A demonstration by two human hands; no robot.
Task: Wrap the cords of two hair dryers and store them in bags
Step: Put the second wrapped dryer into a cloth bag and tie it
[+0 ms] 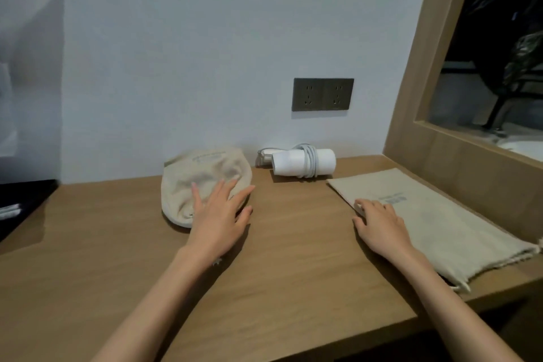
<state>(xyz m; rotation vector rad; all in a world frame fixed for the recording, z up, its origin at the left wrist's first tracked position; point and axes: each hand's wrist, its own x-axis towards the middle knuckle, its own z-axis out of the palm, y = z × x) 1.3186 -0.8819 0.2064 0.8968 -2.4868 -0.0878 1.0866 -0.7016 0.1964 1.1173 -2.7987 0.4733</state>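
Left hand [219, 214] spread on full bag [202, 167]; right hand [382, 226] on flat bag [440, 220], grip unclear; dryer [293, 163] behind, under socket [322, 94]

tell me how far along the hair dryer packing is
Done: the bulging bag looks filled, contents hidden, and the white hair dryer by the wall has its cord wrapped round it. In hand: the left hand rests flat on the bulging bag; the right hand touches the flat bag at its edge. Left: putting that dryer into the flat bag.
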